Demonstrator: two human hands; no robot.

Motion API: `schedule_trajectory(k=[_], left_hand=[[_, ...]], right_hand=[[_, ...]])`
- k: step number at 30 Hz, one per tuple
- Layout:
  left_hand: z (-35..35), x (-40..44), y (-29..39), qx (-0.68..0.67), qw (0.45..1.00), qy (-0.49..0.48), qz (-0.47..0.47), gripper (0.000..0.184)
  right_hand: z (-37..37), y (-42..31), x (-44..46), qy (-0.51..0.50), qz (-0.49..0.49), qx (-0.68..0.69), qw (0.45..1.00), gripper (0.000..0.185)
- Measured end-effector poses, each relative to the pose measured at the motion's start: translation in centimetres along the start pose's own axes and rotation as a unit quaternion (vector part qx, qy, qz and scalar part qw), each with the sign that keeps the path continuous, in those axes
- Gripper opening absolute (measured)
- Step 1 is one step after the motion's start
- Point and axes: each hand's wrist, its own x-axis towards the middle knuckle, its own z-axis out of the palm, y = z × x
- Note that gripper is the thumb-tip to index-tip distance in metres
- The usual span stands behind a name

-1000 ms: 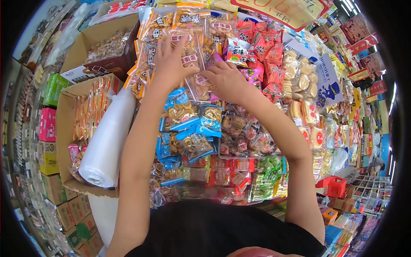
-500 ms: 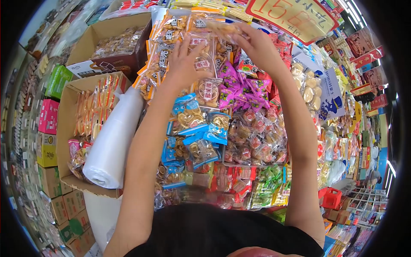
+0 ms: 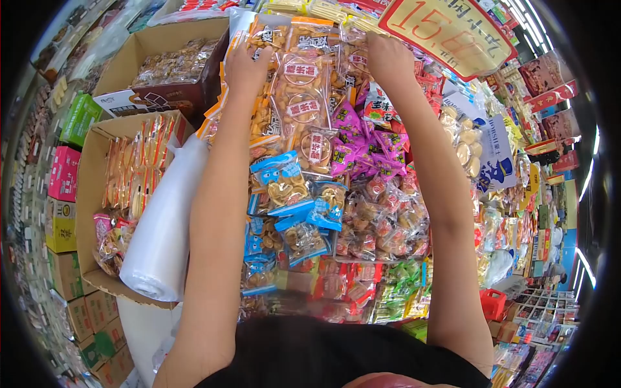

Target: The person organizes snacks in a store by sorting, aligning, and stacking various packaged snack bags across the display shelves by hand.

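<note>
My left hand is at the upper left of the snack pile, its fingers bent in beside an orange-edged snack bag. What those fingers grip, if anything, is hidden. At the pile's upper right, my right hand is closed on the edge of a clear snack bag. Between my hands lie clear bags with red round labels, flat on the orange-edged ones. Purple snack packets are below my right hand. Closer to me are blue-topped bags of ring-shaped snacks.
Left of my left arm stand a brown carton of wrapped snacks, a second open carton and a plastic bag roll. A price sign rises beyond my right hand. Clear packets lie inside my right forearm.
My left hand has moved left and away from me, off the red-labelled bags, and its fingers have drawn together. My right hand has shifted right; the bag there now hangs lower and stands more upright.
</note>
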Motion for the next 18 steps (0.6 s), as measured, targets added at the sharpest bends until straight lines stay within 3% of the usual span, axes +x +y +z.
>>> schedule_trajectory(k=[7, 9, 10, 11, 13, 14, 15, 17, 18], left_hand=[[-1.5, -0.4, 1.2, 0.130, 0.990, 0.050, -0.014, 0.067], [-0.7, 0.0, 0.4, -0.025, 0.997, -0.066, -0.016, 0.067], [-0.4, -0.3, 0.4, -0.027, 0.999, -0.041, -0.001, 0.066], [-0.3, -0.4, 0.3, -0.023, 0.999, -0.039, -0.001, 0.066], [0.0, -0.8, 0.3, -0.074, 0.997, 0.008, 0.001, 0.060], [-1.0, -1.4, 1.2, -0.058, 0.998, -0.004, -0.011, 0.059], [-2.1, -1.7, 2.1, -0.058, 0.998, -0.003, -0.013, 0.059], [-3.0, -2.0, 2.1, -0.001, 0.997, -0.022, -0.074, 0.063], [-3.4, -2.3, 2.1, -0.001, 0.997, -0.021, -0.076, 0.063]], right_hand=[[-0.6, -1.8, -1.5, 0.012, -0.010, 0.022, 1.000, 0.011], [0.8, -1.6, -0.1, 0.012, 0.016, 0.015, 1.000, 0.011], [0.5, -2.0, 0.5, -0.049, 0.048, 0.007, 0.998, 0.011], [1.3, -2.1, 0.9, -0.047, 0.046, 0.011, 0.998, 0.011], [4.1, -2.0, 1.4, 0.003, -0.017, 0.032, 0.999, 0.018], [4.6, -2.3, 1.6, -0.016, -0.032, 0.023, 0.999, 0.034], [4.9, -2.3, 1.5, -0.017, -0.034, 0.024, 0.999, 0.034], [5.0, -2.0, 1.2, -0.003, -0.058, 0.181, 0.982, 0.045], [5.0, -1.6, 1.2, -0.004, -0.060, 0.182, 0.981, 0.045]])
